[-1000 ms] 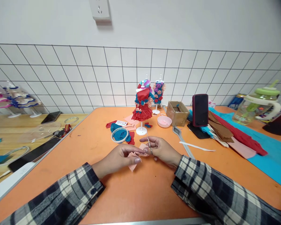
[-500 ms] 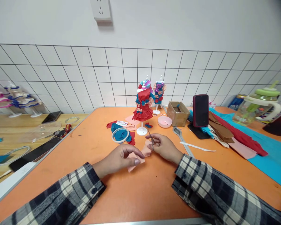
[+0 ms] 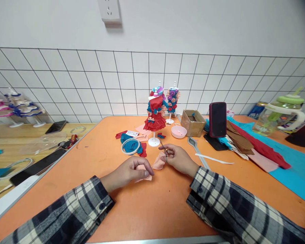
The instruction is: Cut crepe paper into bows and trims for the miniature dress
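Note:
My left hand [image 3: 132, 171] rests on the orange table [image 3: 152, 206], fingers curled and pinched on a flat scrap of pink fabric [image 3: 144, 177]. My right hand [image 3: 179, 158] is closed on small metal scissors [image 3: 163, 148] whose blades point up and away. A second, crumpled piece of pink fabric [image 3: 158, 163] sits at the right fingertips, apart from the scrap under the left hand. Both sleeves are plaid.
A doll stand in a red dress [image 3: 155, 117] and a second dressed stand [image 3: 172, 101] are behind the hands. Nearby lie a tape ring over blue cloth [image 3: 130, 146], a pink bowl [image 3: 178, 131], a cardboard box [image 3: 192, 122], a phone [image 3: 218, 119], folded fabrics [image 3: 256, 149] and a green-lidded jug [image 3: 279, 115].
The pink fabric has come apart into two pieces. The left hand lowered its scrap to the table and the right hand drew back to the right with the scissors and the crumpled piece.

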`<state>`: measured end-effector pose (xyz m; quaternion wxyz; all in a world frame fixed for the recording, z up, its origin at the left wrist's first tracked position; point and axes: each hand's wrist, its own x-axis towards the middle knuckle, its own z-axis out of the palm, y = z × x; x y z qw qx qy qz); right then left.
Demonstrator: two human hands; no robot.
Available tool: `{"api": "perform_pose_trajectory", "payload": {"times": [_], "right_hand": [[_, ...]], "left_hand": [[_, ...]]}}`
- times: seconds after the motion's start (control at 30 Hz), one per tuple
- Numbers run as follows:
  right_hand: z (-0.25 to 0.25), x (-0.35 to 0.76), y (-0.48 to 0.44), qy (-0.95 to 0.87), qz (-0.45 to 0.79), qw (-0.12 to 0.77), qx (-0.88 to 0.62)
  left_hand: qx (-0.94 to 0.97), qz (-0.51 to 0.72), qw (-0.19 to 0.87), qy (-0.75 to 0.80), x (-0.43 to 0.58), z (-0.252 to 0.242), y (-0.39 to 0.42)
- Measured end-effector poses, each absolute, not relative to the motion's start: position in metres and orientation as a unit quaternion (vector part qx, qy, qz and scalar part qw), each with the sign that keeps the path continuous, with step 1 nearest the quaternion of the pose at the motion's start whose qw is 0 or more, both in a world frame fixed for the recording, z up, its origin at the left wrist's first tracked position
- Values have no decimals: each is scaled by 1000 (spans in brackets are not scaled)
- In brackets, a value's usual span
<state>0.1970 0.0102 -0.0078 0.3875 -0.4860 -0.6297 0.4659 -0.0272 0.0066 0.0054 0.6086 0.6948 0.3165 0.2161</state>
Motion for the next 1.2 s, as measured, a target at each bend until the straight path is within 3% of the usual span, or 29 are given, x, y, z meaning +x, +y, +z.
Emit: {"api": "perform_pose_trajectory", "payload": {"times": [0.37,0.67,0.93,1.1,1.2], "right_hand": [[-18,204,18,-640,430,373,-517],[-33,201,19,-702,287,323,-566],[-24,207,22,-693,221,322,-606],[-18,209,21,-696,332,390,-504],[-20,205,18,-717,380,349,-469]], "left_hand": [[737,204,566,309,-28,11,5],[898,121,237,350,-20,0,-2],[933,59,122,334,-17,-6,-4],[936,30,87,339,-15,-3,-5],[936,38,87,339,-15,-2,-7]]}}
